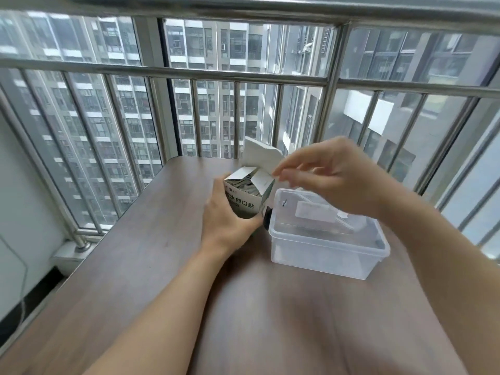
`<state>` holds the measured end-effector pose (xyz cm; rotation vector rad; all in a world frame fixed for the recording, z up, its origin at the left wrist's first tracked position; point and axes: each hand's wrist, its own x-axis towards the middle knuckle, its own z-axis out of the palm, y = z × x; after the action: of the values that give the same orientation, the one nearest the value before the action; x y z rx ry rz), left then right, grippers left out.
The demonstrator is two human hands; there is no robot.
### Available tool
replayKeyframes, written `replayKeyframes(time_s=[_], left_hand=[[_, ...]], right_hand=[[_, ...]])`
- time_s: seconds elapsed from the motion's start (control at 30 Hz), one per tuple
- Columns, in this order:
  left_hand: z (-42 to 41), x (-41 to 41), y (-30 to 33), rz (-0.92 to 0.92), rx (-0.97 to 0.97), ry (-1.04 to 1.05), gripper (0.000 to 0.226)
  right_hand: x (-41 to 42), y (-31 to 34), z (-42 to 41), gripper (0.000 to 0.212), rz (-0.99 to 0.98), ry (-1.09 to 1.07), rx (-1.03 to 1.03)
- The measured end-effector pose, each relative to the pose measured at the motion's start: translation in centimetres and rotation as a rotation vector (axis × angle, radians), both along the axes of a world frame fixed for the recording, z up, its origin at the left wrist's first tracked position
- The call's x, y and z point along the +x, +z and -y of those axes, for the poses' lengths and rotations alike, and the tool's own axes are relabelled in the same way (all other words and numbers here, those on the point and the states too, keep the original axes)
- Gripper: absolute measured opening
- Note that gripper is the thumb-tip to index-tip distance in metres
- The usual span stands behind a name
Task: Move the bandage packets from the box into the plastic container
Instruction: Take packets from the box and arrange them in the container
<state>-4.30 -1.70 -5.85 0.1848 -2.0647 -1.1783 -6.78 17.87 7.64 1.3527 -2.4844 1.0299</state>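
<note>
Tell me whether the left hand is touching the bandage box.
Touching. The head view shows the left hand wrapped around the side of the bandage box, fingers and thumb against it, holding it upright on the table.

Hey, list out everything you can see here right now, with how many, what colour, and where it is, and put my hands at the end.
Open cardboard bandage box: one, white and grey-green with printed characters, on the table left of the container, flaps up.
Bandage packets: many, grey, packed inside the box; count unclear.
Clear plastic container: one, transparent, lidless, on the table right of the box; something pale and flat shows in or behind it, too blurred to tell.
Wooden table: one, brown, against the railing.
Metal railing: one, silver, behind the table.
Apartment towers: several, grey, beyond the railing.
Left hand: one, grips the box's side.
Right hand: one, above the container, fingertips at the box's flap.
</note>
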Motion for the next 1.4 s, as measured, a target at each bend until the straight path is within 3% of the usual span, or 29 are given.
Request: replayKeyframes(time_s=[0.1,0.23,0.37,0.47,0.57,0.63,0.73,0.8,0.97,1.4], left_hand=[[-0.3,0.8,0.2,-0.019,-0.061,-0.028,0.079],[-0.1,0.8,0.1,-0.018,-0.066,0.007,0.079],[-0.6,0.5,0.2,-0.043,-0.051,0.058,0.074],[-0.8,0.4,0.2,-0.077,-0.077,0.031,0.078],[-1.1,0.5,0.1,-0.113,-0.132,-0.049,0.086],[-1.2,0.5,0.0,-0.124,-0.189,-0.073,0.082],[-1.3,0.4,0.3,-0.130,-0.297,-0.092,0.074],[-1.3,0.3,0.5,-0.132,-0.359,-0.113,0.075],[-1.2,0.4,0.7,-0.098,-0.381,-0.141,0.099],[-1.1,0.6,1.0,-0.107,-0.449,-0.154,0.104]], right_hand=[[-0.5,-1.1,4.7,0.020,-0.099,0.020,0.313],[-3.0,-2.0,5.5,0.015,-0.121,-0.049,0.327],[-3.8,-1.9,4.8,0.032,-0.106,-0.143,0.238],[-4.2,-1.9,4.5,0.018,-0.101,-0.228,0.312],[-4.2,-1.8,4.4,0.049,-0.030,-0.230,0.358],[-4.2,-2.0,4.4,0.057,-0.004,-0.216,0.338],[-4.8,-2.7,4.7,0.026,0.013,-0.226,0.250],[-5.1,-2.9,4.8,0.017,0.039,-0.239,0.212],[-5.3,-3.1,4.8,0.012,0.041,-0.275,0.177],[-4.6,-3.3,5.6,0.012,-0.068,-0.310,0.125]])
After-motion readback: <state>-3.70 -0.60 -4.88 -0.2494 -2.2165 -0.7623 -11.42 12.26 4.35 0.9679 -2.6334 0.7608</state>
